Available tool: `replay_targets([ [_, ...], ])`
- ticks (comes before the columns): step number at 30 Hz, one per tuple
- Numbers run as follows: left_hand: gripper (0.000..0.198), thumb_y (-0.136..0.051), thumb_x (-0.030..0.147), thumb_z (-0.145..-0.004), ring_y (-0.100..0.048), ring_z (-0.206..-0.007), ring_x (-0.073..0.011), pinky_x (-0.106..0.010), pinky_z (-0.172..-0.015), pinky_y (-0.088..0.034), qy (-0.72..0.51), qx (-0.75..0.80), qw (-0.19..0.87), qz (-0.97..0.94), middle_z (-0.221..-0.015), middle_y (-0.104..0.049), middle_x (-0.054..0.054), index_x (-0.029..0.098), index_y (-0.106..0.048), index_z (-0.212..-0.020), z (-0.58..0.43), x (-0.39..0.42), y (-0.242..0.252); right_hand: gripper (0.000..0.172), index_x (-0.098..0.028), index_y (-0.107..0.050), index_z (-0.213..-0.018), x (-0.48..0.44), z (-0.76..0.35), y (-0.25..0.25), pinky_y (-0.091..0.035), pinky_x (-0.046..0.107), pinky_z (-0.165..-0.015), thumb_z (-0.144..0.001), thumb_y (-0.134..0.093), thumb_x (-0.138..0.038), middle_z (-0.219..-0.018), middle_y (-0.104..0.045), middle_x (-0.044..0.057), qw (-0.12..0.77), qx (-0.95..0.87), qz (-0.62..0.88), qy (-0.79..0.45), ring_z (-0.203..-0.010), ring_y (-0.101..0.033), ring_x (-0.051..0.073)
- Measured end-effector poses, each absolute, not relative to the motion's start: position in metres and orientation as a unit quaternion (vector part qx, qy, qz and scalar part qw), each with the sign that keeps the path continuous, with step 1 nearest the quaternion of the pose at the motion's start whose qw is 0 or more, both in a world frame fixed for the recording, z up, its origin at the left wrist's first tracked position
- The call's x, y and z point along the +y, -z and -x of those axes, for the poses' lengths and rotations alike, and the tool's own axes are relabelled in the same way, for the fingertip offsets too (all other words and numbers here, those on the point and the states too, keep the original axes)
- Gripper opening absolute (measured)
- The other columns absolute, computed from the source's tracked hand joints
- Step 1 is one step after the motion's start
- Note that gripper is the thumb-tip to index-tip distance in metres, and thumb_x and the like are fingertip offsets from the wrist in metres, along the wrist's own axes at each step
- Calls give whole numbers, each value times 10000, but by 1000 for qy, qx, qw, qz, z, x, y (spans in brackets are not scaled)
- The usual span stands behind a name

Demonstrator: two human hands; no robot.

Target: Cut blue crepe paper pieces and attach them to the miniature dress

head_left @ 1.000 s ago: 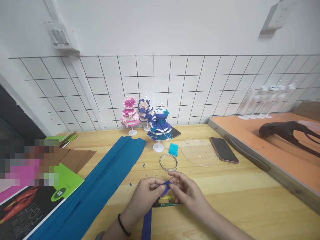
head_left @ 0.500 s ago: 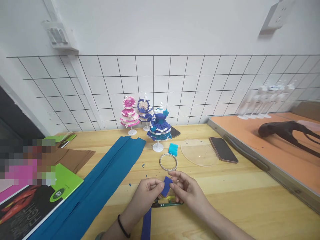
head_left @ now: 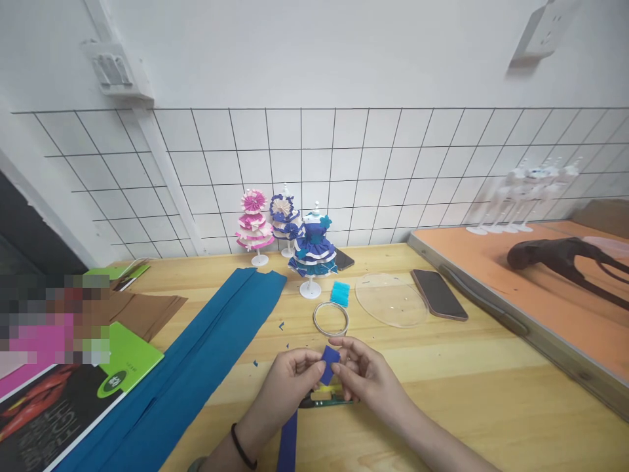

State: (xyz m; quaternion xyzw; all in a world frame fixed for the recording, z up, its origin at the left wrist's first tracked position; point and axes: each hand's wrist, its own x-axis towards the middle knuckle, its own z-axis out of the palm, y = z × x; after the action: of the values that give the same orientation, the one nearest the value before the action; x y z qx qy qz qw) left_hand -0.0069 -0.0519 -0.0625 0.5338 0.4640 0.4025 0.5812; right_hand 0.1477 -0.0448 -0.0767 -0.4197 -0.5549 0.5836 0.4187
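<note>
A small piece of purple-blue crepe paper (head_left: 329, 366), apparently folded, is pinched between my two hands above the wooden table. My left hand (head_left: 293, 379) grips its left edge with thumb and fingers. From the other side, the thumb and fingertips of my right hand (head_left: 364, 375) hold its right edge. Below them, partly hidden, lies a dark green-handled tool (head_left: 324, 402) with something yellow beside it. A purple-blue paper strip (head_left: 287, 442) runs under my left wrist. Just beyond my fingers sits a roll of narrow tape (head_left: 331, 319), close to a turquoise piece (head_left: 340, 294).
Small dress forms in blue ruffles (head_left: 314, 246) and pink ruffles (head_left: 254, 226) stand at the back. Teal paper (head_left: 211, 347) covers the left. Rightward lie a clear disc (head_left: 392, 300), a phone (head_left: 439, 295) and a raised orange surface (head_left: 491, 262) with bare white stands (head_left: 511, 196).
The purple-blue piece has tilted slightly and shifted a little to the right between my fingers. Both hands keep their pinch, and nothing else has moved visibly.
</note>
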Motion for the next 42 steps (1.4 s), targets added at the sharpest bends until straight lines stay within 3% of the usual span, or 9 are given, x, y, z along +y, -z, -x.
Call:
replay_targets([
  [5, 220, -615, 337, -664, -485, -518, -94, -192, -493, -366, -410, 477, 583, -514, -556, -570, -3, 120, -640, -692, 9, -50, 70, 376, -180, -477, -1010, -46, -148, 80, -411, 191, -405, -713, -581, -386, -750, -497, -17, 423, -588, 438, -534, -413, -458, 45],
  [10, 248, -637, 360, -638, -513, -510, -95, -183, -480, -375, -404, 499, 604, -472, -562, -582, 0, 127, -632, -722, 11, -47, 75, 250, -176, -503, -940, -46, -151, 78, -421, 200, -422, -771, -525, -358, -527, -439, -63, 426, -625, 442, -482, -427, -473, 91],
  [14, 263, -643, 374, -629, -518, -507, -95, -182, -483, -381, -399, 504, 611, -462, -561, -603, -11, 123, -629, -708, 10, -46, 75, 191, -183, -545, -879, -46, -153, 78, -409, 201, -424, -782, -522, -346, -545, -463, -44, 430, -654, 437, -444, -439, -497, 100],
  [22, 258, -635, 361, -648, -549, -538, -107, -209, -535, -410, -407, 477, 612, -483, -658, -649, -49, 114, -632, -719, 11, -47, 77, 250, -171, -570, -904, -46, -152, 79, -426, 209, -423, -760, -552, -374, -528, -467, -37, 423, -638, 453, -458, -436, -483, 107],
  [29, 272, -630, 370, -656, -551, -505, -101, -211, -526, -421, -387, 476, 632, -474, -681, -666, -71, 106, -644, -722, 10, -48, 71, 240, -164, -634, -801, -45, -152, 77, -426, 221, -458, -782, -519, -374, -719, -562, 41, 434, -673, 438, -409, -509, -503, 116],
  [36, 249, -608, 338, -683, -560, -530, -120, -239, -526, -472, -404, 434, 685, -423, -656, -644, -69, 92, -646, -684, 7, -51, 64, 234, -190, -675, -805, -44, -154, 70, -454, 287, -627, -805, -493, -338, -723, -622, 68, 445, -703, 417, -366, -685, -568, 191],
  [39, 239, -610, 319, -681, -553, -518, -112, -236, -517, -477, -401, 431, 696, -411, -654, -639, -71, 83, -649, -688, 7, -51, 64, 224, -195, -680, -824, -44, -154, 72, -459, 275, -587, -800, -503, -330, -714, -614, 63, 440, -697, 423, -377, -660, -568, 183],
  [42, 240, -620, 324, -666, -552, -503, -112, -232, -500, -475, -406, 441, 690, -405, -636, -638, -71, 85, -645, -675, 7, -51, 65, 246, -189, -673, -853, -44, -153, 78, -441, 233, -455, -786, -515, -365, -696, -577, 45, 438, -663, 433, -426, -510, -527, 129],
])
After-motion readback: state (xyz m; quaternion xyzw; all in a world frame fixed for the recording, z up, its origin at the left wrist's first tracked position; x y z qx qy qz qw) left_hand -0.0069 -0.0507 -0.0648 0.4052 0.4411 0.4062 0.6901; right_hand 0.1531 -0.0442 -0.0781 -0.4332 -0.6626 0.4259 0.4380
